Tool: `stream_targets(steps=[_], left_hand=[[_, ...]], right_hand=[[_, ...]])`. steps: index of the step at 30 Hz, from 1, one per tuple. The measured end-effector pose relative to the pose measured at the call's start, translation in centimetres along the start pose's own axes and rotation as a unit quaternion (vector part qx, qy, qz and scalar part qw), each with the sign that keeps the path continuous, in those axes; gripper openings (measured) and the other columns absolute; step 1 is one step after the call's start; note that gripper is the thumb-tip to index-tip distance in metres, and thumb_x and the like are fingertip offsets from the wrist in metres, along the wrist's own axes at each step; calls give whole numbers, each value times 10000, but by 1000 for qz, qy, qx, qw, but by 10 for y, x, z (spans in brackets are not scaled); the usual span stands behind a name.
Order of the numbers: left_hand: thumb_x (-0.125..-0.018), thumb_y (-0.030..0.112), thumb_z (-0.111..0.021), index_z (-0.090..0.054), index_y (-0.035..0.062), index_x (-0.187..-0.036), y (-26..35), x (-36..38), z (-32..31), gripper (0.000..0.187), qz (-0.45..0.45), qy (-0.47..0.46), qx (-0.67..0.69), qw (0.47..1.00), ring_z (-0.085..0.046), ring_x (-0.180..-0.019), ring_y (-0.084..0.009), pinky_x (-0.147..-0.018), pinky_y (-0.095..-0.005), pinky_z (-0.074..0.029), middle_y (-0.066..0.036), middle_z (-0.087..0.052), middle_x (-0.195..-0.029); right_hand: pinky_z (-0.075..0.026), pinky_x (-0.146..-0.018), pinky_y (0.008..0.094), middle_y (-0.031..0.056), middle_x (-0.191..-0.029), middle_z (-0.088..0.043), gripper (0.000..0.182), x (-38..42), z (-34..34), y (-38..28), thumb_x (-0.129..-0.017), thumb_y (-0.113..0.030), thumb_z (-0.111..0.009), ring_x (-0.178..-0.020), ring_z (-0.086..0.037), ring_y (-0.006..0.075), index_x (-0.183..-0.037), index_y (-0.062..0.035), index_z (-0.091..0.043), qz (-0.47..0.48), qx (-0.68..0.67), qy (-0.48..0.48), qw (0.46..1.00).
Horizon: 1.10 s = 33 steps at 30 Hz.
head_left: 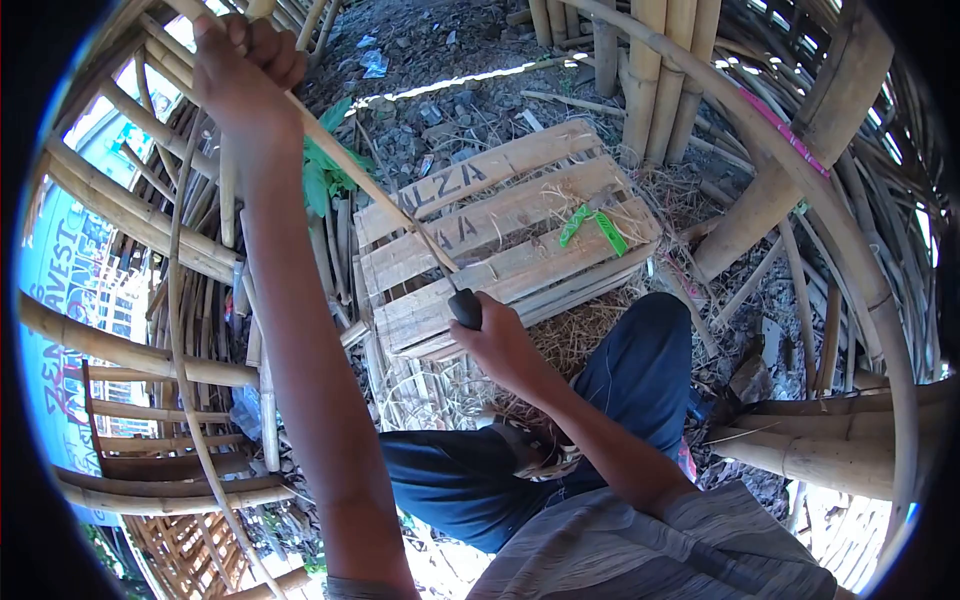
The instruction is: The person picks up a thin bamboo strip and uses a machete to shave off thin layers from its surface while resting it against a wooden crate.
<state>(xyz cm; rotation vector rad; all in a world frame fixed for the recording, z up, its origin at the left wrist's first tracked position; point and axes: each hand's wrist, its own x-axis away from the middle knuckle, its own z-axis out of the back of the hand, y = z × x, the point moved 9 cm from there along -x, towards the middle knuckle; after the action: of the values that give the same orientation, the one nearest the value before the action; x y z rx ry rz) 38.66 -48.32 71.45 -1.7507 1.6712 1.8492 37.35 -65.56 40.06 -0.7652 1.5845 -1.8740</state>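
Observation:
Raised high at the upper left, my left hand (250, 62) is closed around a long, thin bamboo strip (345, 160). The strip slants down from it toward a slatted wooden crate (500, 235). Near the crate's front left, my right hand (497, 345) grips the black handle of a knife (464, 307). Its narrow blade points up and left, overlapping the strip's lower end in this view. Stencilled letters mark the crate's slats, and a bright green strip of ribbon (608, 230) lies on top.
Bamboo poles (655, 80) stand behind the crate, and a bent pole (850, 240) arches down the right side. A bamboo lattice (150, 240) lines the left. Dry shavings (575, 345) lie around my bent knees. A green leafy plant (325, 160) is beside the crate.

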Motion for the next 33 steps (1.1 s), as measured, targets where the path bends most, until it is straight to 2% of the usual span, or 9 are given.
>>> stream_targets(steps=[13,15,17,19,21,23,30,32,33], left_hand=[[-1017,321,-334,-419,100,-747,-11,-7,0,358,-48,83,-37,995,-272,-402,-81,-377,-270,-231,31,-311,-541],[-1017,326,-338,-433,88,-758,24,6,-2,365,-298,143,-267,905,-308,-427,-77,-404,-268,-258,29,-326,-551],[-1018,334,-346,-445,84,-764,28,9,-8,370,-340,123,-278,890,-327,-447,-71,-424,-269,-270,32,-336,-563],[-1020,321,-353,-436,88,-759,0,-2,-10,360,-119,43,-97,987,-324,-439,-66,-406,-262,-269,33,-337,-564],[-1024,301,-345,-428,94,-756,4,-1,-11,349,-110,25,-50,992,-321,-432,-59,-388,-246,-264,34,-328,-552],[-1023,304,-348,-417,98,-754,-19,-3,-26,346,78,-82,340,934,-320,-428,-52,-375,-235,-260,37,-309,-533],[-1018,313,-363,-453,88,-786,2,5,-8,335,-188,55,-189,962,-317,-425,-56,-376,-242,-258,28,-341,-548],[-1014,318,-369,-460,80,-792,-30,9,-30,337,38,-84,375,922,-310,-421,-62,-375,-247,-248,26,-342,-541],[-1014,318,-369,-460,80,-792,-33,8,-34,337,41,-88,376,922,-310,-421,-62,-375,-247,-248,26,-342,-541]], right_hand=[[-451,-582,406,187,-645,-566,279,-5,2,-5,-827,-206,-605,-602,-593,306,-894,58,-545,-27,-21,23,999],[-450,-578,412,180,-633,-566,280,-9,-3,14,-825,-202,-604,-605,-598,301,-897,63,-547,9,20,23,999],[-446,-511,384,136,-594,-557,265,-11,2,13,-834,-193,-602,-532,-586,244,-898,59,-556,0,12,32,999],[-422,-427,329,80,-558,-535,255,-1,3,0,-844,-177,-605,-445,-541,166,-933,57,-556,-91,-77,-11,993],[-392,-376,281,40,-540,-514,244,-2,9,-16,-854,-166,-611,-402,-500,110,-944,49,-541,-53,-102,8,993],[-394,-384,278,40,-543,-516,249,1,13,-33,-854,-165,-618,-415,-497,105,-947,47,-527,-49,-105,8,993],[-399,-408,310,72,-565,-528,230,-9,2,25,-836,-183,-590,-424,-499,139,-860,41,-549,8,23,38,999],[-387,-394,288,40,-554,-497,211,-8,7,12,-851,-171,-591,-413,-476,113,-869,28,-526,-38,-29,9,999],[-374,-381,266,7,-543,-465,196,-3,4,12,-866,-159,-592,-402,-453,87,-877,15,-502,-93,-86,-20,992]])
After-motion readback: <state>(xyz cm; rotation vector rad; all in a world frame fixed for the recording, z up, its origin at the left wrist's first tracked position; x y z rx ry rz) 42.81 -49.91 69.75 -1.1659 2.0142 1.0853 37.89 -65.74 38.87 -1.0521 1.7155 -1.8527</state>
